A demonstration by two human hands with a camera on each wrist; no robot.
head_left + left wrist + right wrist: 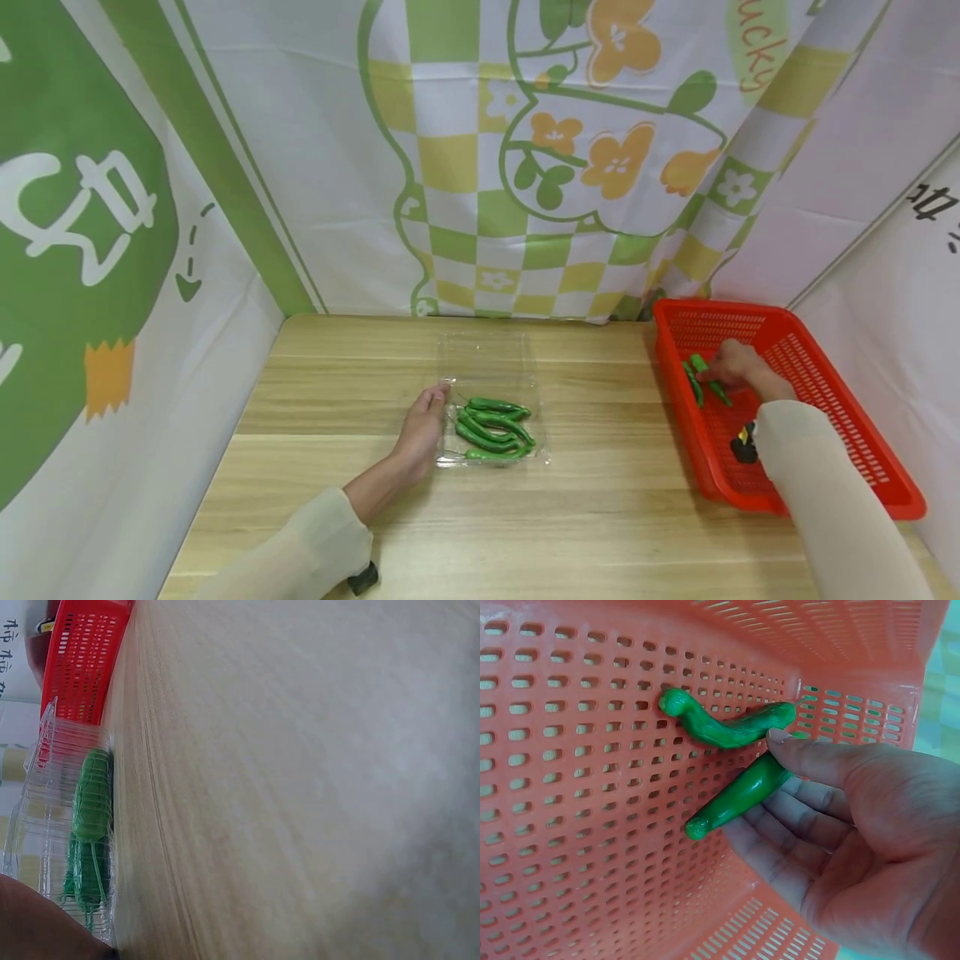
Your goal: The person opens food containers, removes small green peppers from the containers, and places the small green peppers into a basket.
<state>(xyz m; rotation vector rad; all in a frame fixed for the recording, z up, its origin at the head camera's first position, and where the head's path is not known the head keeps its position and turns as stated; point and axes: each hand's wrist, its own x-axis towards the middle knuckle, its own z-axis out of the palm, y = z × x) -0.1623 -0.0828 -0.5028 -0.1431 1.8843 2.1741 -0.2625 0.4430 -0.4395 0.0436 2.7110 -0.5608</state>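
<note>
In the head view, a clear plastic box [487, 354] lies unfolded on the table, with several green chili peppers [491, 421] in its near half. My left hand [422, 433] holds the left edge of this box near the hinge; the left wrist view shows only part of that hand [45, 926], so its fingertips are hidden there. Over at the right, my right hand [738, 367] reaches into a red plastic basket [712, 471]. Its thumb and fingers pinch a green chili pepper [742, 793]. Just beside that one, a second, curved chili pepper [712, 731] lies against the basket's perforated surface.
The wooden table [600, 517] bears both the box and the basket. A patterned cloth [525, 275] hangs along its back edge, with white cloth walls at left and right. Raised basket sides surround my right hand.
</note>
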